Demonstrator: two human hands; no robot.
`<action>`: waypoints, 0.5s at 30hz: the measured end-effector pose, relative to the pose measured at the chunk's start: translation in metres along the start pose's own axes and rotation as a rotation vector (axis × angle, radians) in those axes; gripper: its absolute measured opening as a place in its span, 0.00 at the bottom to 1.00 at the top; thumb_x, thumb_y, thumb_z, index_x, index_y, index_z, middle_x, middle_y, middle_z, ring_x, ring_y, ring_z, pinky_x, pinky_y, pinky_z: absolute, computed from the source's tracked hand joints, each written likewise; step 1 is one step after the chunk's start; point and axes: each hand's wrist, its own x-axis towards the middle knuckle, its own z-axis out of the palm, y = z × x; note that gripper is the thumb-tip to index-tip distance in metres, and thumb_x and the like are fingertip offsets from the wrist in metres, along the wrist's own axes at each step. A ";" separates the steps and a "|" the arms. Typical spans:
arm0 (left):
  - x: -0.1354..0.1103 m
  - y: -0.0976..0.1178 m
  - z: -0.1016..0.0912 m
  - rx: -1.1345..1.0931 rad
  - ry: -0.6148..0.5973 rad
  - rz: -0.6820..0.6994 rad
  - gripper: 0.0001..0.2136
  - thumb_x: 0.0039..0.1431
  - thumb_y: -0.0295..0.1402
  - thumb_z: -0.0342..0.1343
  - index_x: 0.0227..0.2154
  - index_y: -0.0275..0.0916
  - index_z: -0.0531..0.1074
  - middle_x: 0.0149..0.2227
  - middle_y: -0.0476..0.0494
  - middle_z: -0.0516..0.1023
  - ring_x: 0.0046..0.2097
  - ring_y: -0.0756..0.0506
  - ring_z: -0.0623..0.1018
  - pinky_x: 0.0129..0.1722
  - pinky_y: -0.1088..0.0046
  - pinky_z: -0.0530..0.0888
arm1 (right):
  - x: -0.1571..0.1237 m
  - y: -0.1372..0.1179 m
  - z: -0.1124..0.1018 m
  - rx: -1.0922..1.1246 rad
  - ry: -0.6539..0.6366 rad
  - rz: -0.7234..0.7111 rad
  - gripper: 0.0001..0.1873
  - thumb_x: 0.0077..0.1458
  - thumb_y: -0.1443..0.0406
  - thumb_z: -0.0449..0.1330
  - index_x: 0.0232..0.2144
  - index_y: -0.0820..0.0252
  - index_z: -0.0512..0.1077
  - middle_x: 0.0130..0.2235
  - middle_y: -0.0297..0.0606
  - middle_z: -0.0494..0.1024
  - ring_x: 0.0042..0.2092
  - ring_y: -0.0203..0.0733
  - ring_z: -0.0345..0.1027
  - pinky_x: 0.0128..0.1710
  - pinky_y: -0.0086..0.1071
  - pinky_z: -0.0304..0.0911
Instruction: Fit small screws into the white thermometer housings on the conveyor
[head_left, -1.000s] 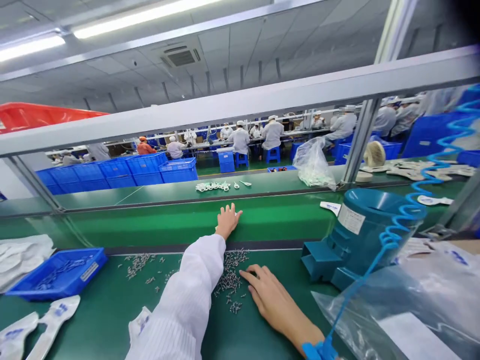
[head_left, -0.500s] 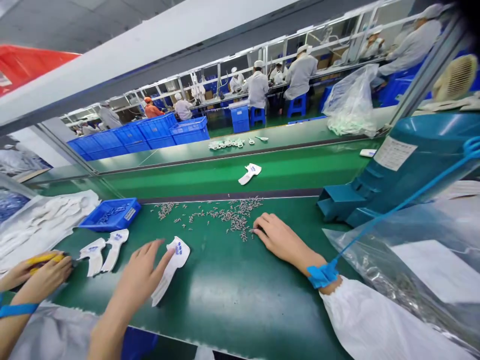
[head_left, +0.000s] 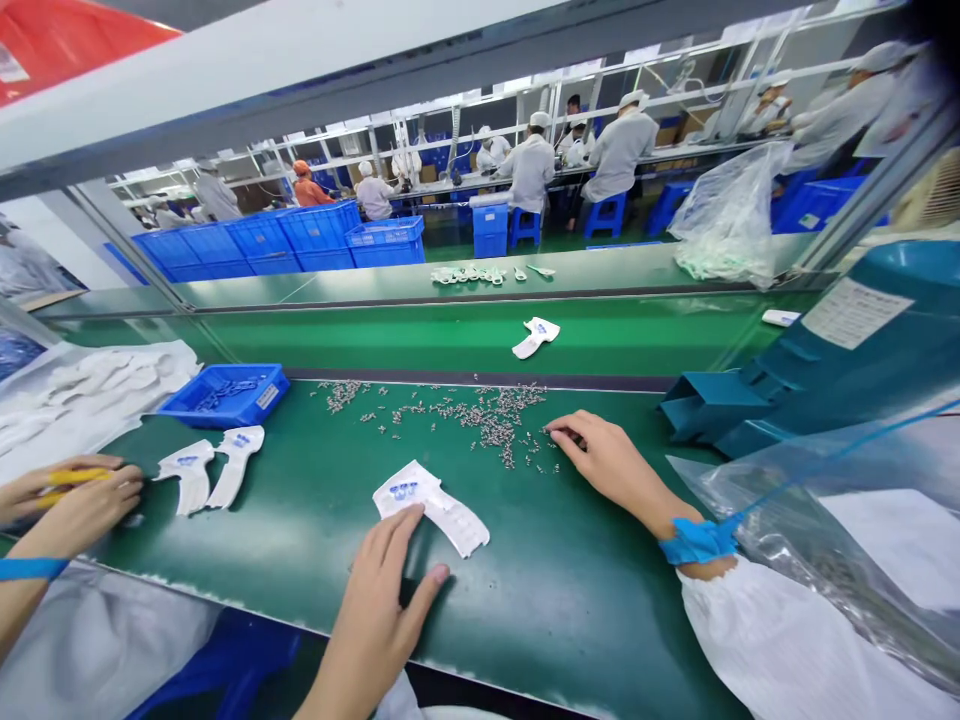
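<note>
My left hand (head_left: 381,590) is open, thumb apart from the fingers, its fingertips at the near edge of a white plastic handle-shaped shell (head_left: 435,500) with blue marks. The shell lies on the green work surface. Farther right, my right hand (head_left: 607,468) has its thumb and index finger brought together in a pinch beside scattered small metal pieces (head_left: 495,425) that look like screws. Whatever is between those fingertips is too small to make out. A blue band (head_left: 697,541) with a cord circles my right wrist.
At the left, a co-worker's hands (head_left: 82,505) hold a yellow-handled object (head_left: 75,478). Nearby lie two white shells (head_left: 236,465), a blue tray (head_left: 259,405) of small blue parts and a pile of white pieces (head_left: 112,390). A teal machine (head_left: 862,340) and clear bag (head_left: 817,530) stand right.
My left hand has moved right and nearer; the shell beside it has turned, its narrow end now pointing right. My right hand stays by the metal pieces. The camera view has shifted.
</note>
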 end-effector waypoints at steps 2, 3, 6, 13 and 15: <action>0.004 0.010 0.010 -0.003 0.022 0.011 0.26 0.68 0.41 0.51 0.66 0.50 0.53 0.65 0.41 0.62 0.66 0.38 0.64 0.61 0.54 0.68 | -0.001 -0.002 -0.003 0.013 0.007 0.019 0.13 0.63 0.61 0.51 0.41 0.56 0.75 0.40 0.41 0.79 0.39 0.47 0.72 0.40 0.39 0.66; 0.008 0.014 0.015 0.000 0.035 0.006 0.27 0.68 0.42 0.51 0.67 0.50 0.51 0.66 0.41 0.60 0.67 0.37 0.61 0.62 0.52 0.67 | -0.001 -0.003 -0.004 0.022 0.006 0.022 0.13 0.62 0.61 0.52 0.41 0.56 0.75 0.40 0.40 0.80 0.39 0.46 0.73 0.39 0.38 0.66; 0.022 0.026 0.029 0.023 0.044 -0.047 0.34 0.65 0.49 0.53 0.68 0.48 0.46 0.69 0.39 0.55 0.69 0.33 0.55 0.63 0.47 0.63 | -0.003 -0.010 -0.005 0.065 -0.022 0.039 0.10 0.62 0.59 0.53 0.41 0.55 0.73 0.38 0.39 0.81 0.38 0.45 0.74 0.38 0.37 0.67; 0.037 0.030 0.037 0.020 -0.005 -0.038 0.43 0.60 0.54 0.57 0.69 0.47 0.40 0.69 0.37 0.56 0.71 0.32 0.50 0.64 0.46 0.59 | -0.007 -0.027 -0.003 0.197 -0.116 0.063 0.12 0.63 0.56 0.54 0.43 0.54 0.71 0.40 0.40 0.82 0.39 0.46 0.75 0.35 0.36 0.68; 0.032 0.032 0.033 -0.007 -0.043 -0.014 0.43 0.60 0.54 0.58 0.69 0.47 0.41 0.68 0.38 0.57 0.71 0.32 0.52 0.64 0.48 0.60 | -0.008 -0.033 -0.003 0.225 -0.130 0.050 0.11 0.62 0.56 0.55 0.40 0.53 0.74 0.40 0.40 0.81 0.40 0.47 0.75 0.37 0.37 0.67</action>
